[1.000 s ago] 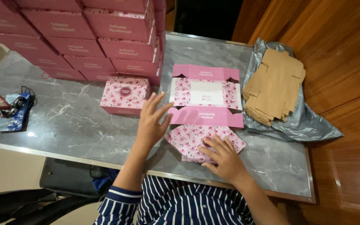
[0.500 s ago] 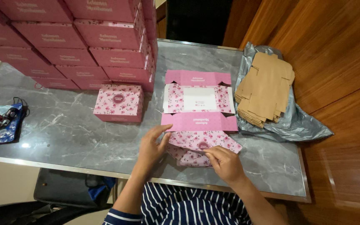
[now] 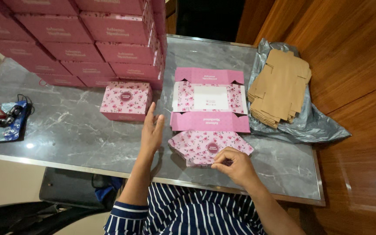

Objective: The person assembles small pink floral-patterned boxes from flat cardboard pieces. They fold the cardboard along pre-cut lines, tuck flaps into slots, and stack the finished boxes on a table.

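Right hand (image 3: pixel 236 164) pinches near edge of floral flap on unfolded pink box (image 3: pixel 209 111), flat on grey table (image 3: pixel 66 130). Left hand (image 3: pixel 152 130) open, empty, fingers spread, hovering just left of flap, near closed pink box (image 3: pixel 126 100).

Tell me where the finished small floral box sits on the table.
The closed floral box sits left of centre on the grey marble table, just in front of the pink box stack, beyond the left hand.

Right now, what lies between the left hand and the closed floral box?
Head view: only bare grey marble table lies between the left hand and the closed floral box; they're apart.
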